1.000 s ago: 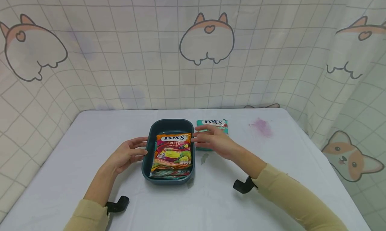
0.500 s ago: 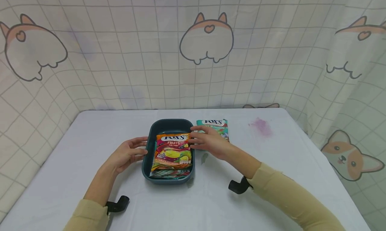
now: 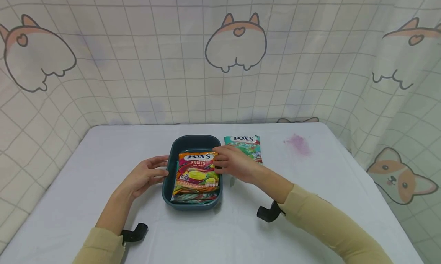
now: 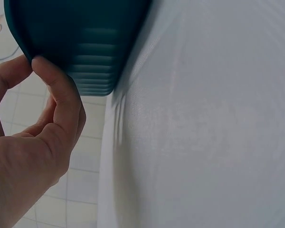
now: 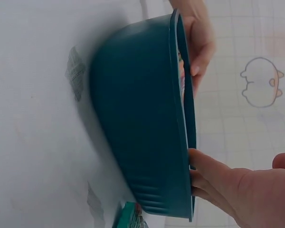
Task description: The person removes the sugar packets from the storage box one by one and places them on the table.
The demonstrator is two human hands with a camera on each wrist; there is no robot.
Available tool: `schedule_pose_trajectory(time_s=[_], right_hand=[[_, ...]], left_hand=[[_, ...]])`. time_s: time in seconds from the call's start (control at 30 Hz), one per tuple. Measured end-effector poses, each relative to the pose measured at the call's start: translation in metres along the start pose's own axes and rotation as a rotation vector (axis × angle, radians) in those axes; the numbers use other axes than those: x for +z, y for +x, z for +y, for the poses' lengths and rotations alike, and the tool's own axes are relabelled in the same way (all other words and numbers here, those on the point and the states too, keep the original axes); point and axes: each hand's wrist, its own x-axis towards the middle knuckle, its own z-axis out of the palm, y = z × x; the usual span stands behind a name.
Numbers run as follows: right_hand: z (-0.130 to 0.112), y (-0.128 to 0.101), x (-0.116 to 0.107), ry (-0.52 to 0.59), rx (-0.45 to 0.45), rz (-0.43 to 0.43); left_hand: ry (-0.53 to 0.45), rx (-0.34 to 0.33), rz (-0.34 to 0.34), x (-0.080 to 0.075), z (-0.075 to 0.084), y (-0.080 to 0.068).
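Note:
A dark teal plastic basket [image 3: 191, 207] stands between the two hands. An orange and red bag of Fox's Fruits candy [image 3: 197, 172] lies on top inside it, over another candy bag [image 3: 195, 198] showing at the near end. My left hand [image 3: 146, 176] holds the basket's left rim, thumb and finger at its edge in the left wrist view. My right hand [image 3: 237, 165] reaches over the right rim, fingertips by the bag's upper right edge. In the right wrist view its fingers [image 5: 213, 168] lie at the rim, with the thumb [image 5: 284, 160] apart.
A green Fox's Mint Blossom candy bag [image 3: 246, 143] lies on the white table [image 3: 206, 237] just right of the basket, partly behind the right hand. A pink stain [image 3: 299, 144] marks the cloth farther right. A tiled-pattern curtain [image 3: 165, 57] hangs around the back and sides.
My right hand has slid left and slightly nearer, from outside the right rim to over it, uncovering more of the green candy bag. The left hand and basket have stayed put.

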Motion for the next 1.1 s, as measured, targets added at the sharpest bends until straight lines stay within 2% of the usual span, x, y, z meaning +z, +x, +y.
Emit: schedule_pose_trajectory(time_s=[0.43,0.83,1.1], right_hand=[[0.002,0.007,0.008,-0.022,0.093,-0.002],[0.008,0.015,0.019,-0.025,0.116,-0.019],[0.013,0.018,0.026,0.011,0.103,-0.078]], left_hand=[[-0.003,0.0,-0.004,-0.001,-0.002,0.001],[0.011,-0.007,-0.002,0.0,0.001,0.001],[0.018,-0.023,0.007,0.0,-0.002,0.003]])
